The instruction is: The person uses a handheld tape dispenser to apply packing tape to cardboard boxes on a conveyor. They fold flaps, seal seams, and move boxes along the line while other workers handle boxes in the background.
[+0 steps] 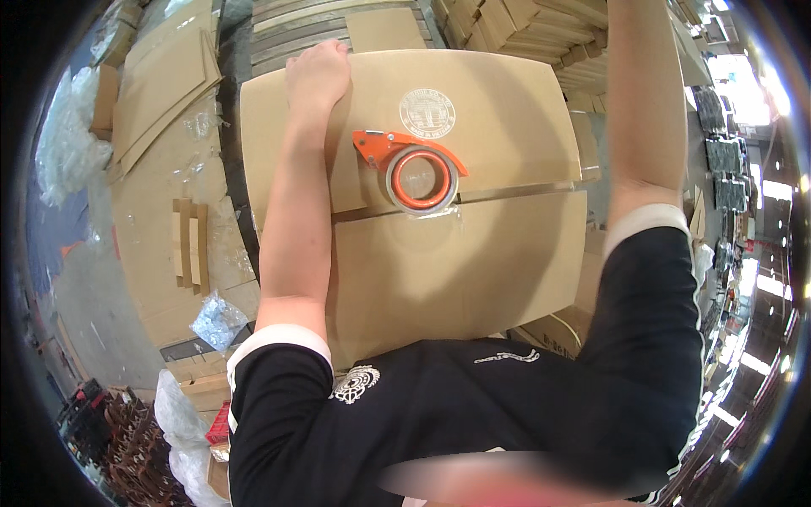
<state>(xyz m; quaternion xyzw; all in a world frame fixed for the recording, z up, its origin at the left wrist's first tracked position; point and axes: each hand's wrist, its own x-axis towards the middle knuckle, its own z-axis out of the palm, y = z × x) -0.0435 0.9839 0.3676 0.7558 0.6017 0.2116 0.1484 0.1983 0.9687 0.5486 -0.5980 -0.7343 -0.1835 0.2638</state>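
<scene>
A large brown cardboard box (473, 279) lies in front of my body, its two top flaps folded in and meeting at a narrow seam. On top of it rests an orange tape dispenser (460, 160) with a roll of clear tape, lying flat by the seam. My left hand (319, 74) is closed at the box's far left edge, its fingers curled over and partly hidden. My right arm (646, 101) reaches forward past the box's right side, and its hand is beyond the upper edge of the picture.
Flat cardboard sheets (165, 101) lie on the left, with clear plastic wrap (80, 135) beside them. A small bag of bluish plastic (218, 319) sits nearer. Slatted wood (291, 29) runs behind the box, and stacked cardboard (532, 34) stands at the far right.
</scene>
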